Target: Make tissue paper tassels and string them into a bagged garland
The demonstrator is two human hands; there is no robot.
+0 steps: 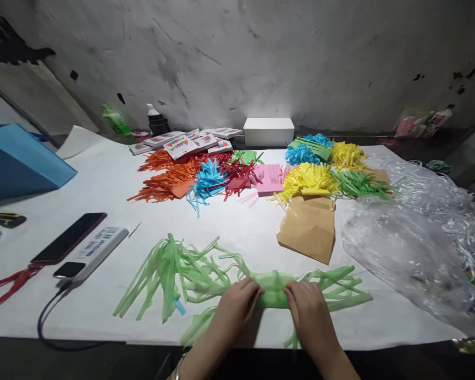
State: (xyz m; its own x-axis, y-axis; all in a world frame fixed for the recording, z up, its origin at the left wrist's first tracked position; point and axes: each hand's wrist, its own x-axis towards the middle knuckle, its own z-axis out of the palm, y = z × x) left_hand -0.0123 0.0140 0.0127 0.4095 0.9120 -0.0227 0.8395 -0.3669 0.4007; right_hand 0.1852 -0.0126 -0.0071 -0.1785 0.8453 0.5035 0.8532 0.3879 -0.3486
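Green fringe lying at the worktop's near edge. Left hand and right hand both closed on its rolled middle. Probably light, limp, easily torn; best held by that solid band, not the loose strips.

A single head-worn camera looks forward and down over the white table from its near edge, facing the grey wall behind the table's far edge. It sits close above the near edge, where the left hand and right hand enter from the bottom of the frame, while the far edge lies well off. No second view shares the scene.
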